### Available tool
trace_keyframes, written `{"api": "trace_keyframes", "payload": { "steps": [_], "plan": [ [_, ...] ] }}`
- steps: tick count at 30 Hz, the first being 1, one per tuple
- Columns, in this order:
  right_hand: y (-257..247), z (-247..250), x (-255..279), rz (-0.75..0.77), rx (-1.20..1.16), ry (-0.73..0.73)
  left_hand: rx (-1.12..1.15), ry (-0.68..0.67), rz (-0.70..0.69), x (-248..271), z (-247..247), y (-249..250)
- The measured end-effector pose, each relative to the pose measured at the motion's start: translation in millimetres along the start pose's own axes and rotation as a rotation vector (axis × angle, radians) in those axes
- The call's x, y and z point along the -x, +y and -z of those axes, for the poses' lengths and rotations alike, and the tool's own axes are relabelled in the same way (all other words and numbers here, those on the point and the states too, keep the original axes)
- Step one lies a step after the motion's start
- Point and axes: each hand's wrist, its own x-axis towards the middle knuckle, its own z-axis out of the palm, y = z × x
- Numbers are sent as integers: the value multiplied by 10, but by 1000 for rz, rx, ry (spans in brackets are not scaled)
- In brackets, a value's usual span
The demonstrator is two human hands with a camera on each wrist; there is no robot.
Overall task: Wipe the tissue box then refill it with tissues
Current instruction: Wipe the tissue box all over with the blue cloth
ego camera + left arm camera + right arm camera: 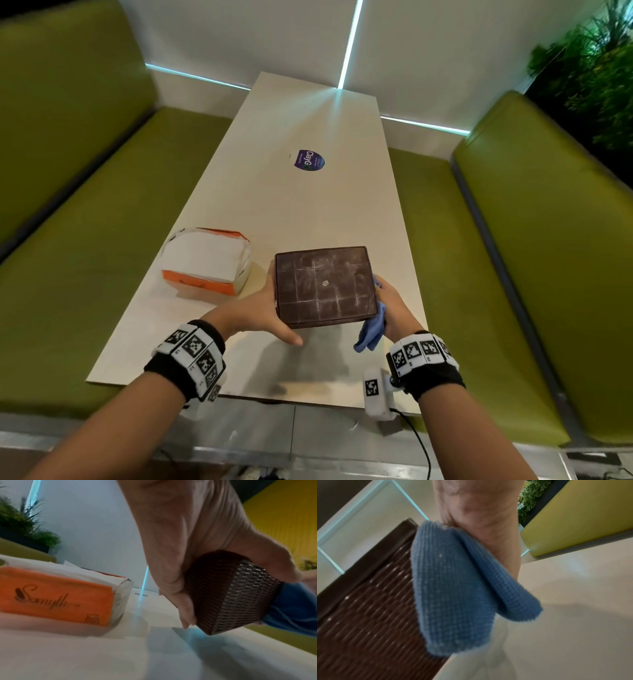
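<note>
A dark brown woven tissue box (325,286) is held above the table, its dusty gridded underside facing up. My left hand (260,308) grips its left side, thumb along the near edge. In the left wrist view the left hand (180,561) has fingers curled round the box (228,595). My right hand (390,301) holds a blue cloth (371,330) against the box's right side. In the right wrist view the cloth (458,588) hangs from the right hand (481,520) beside the box (368,608). An orange pack of white tissues (205,262) lies on the table to the left.
The long cream table (308,205) carries a purple round sticker (309,160) at its middle. Green padded benches (85,240) flank it on both sides. A plant (589,68) stands at the far right. A white wall closes the far end.
</note>
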Motion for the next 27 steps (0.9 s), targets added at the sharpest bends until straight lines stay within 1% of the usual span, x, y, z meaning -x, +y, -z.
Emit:
{"api": "trace_keyframes", "payload": {
  "steps": [1,3,4,5,6,7,8,9,12,15,16,19,23,27],
  "plan": [
    [61,36,-84,3,-19,-27,-28,17,-19,-24,-8,-24],
    [157,70,-202,16,-50,16,-57,46,-59,-52,-8,-87],
    [162,42,-227,-27,-93,-9,-58,60,-72,-64,-5,-133],
    [162,36,-241,-52,-68,-9,-61,75,-74,-72,4,-175],
    [160,11,-230,-55,-82,-5,-66,93,-74,-75,12,-208],
    [151,-2,-219,-60,-72,-40,-60,123,-72,-82,19,-232],
    [144,-21,-209,-41,-113,-62,-43,161,-68,-93,27,-247],
    [143,-47,-206,2,-66,-52,-26,200,-64,-109,37,-251],
    [217,-14,-284,100,80,66,-38,282,-98,-157,71,-254],
    [301,53,-376,176,155,99,-97,343,-112,-207,99,-329],
    [331,67,-406,174,163,104,-118,354,-118,-229,98,-352],
    [274,44,-329,159,152,82,-118,336,-129,-262,45,-371],
    [256,51,-296,231,261,42,-36,280,-158,-297,17,-371],
    [302,120,-361,303,411,62,-59,280,-87,-295,61,-391]
  ]
}}
